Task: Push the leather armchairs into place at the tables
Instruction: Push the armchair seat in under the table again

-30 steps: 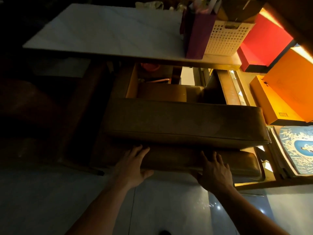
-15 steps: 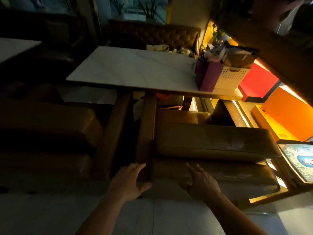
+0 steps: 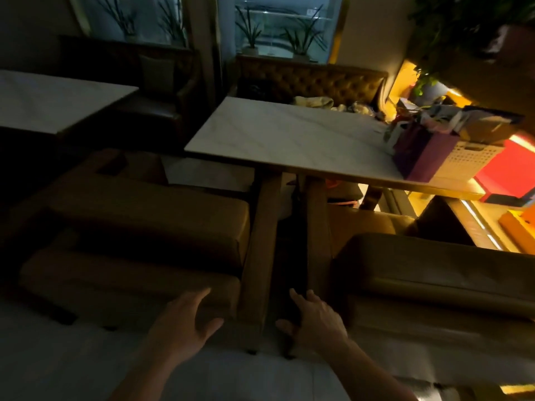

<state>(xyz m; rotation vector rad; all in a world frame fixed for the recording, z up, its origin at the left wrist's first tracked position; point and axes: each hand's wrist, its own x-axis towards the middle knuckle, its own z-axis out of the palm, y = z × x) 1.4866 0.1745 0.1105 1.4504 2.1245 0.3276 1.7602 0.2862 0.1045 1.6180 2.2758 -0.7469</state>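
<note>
Two brown leather armchairs stand side by side, backs toward me, at a white marble table point(image 3: 289, 137). The left armchair point(image 3: 150, 224) is angled, only its right front corner near the table's left end. The right armchair point(image 3: 440, 273) has its seat partly under the tabletop. My left hand point(image 3: 185, 325) is spread open at the lower right corner of the left armchair's back. My right hand point(image 3: 315, 322) is open with its fingers against the wooden left arm of the right armchair. A narrow dark gap separates the two chairs' wooden arms.
A purple bag point(image 3: 425, 151) and a white perforated basket point(image 3: 466, 157) sit on the table's right end. A tufted bench point(image 3: 312, 79) lies beyond the table. A second marble table point(image 3: 55, 99) is at far left. Red and orange boxes point(image 3: 509, 175) line the lit right side. Pale floor lies under my arms.
The view has swung left, bringing the left armchair into sight. Both hands have shifted left off the right armchair's back: the left to the left chair, the right to the wooden arm.
</note>
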